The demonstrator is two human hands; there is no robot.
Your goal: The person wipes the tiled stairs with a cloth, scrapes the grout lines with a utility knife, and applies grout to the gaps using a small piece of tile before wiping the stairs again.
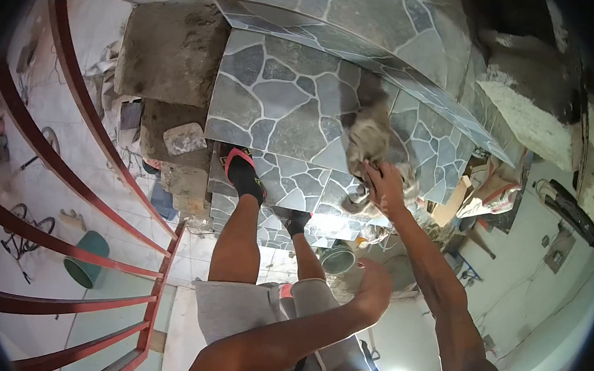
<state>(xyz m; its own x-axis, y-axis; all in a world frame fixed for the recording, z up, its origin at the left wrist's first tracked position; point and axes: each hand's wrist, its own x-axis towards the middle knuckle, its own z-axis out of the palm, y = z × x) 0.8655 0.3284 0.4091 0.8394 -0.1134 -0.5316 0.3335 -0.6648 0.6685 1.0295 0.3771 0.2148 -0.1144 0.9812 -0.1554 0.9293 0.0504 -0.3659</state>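
My right hand [384, 187] reaches down to a crumpled grey-brown rag [370, 139] on a stair step, its fingers closed on the cloth. Folds of the rag spread above and below the hand, and its upper end is blurred. The step [283, 94] is covered in grey tiles with a pale stone-pattern. Bent across my body, my left hand [372, 289] is in the air in front of my lap, apart from the rag. Most of its fingers are hidden, so its grip does not show. My feet stand on the lower tiled steps.
A red metal railing [94, 107] curves along the left. Rough concrete blocks [171, 50] and a loose stone [184, 138] border the steps. Below are a bucket [338, 258], a green bin [87, 260] and a bicycle [24, 234]. Cardboard [453, 201] lies at the right.
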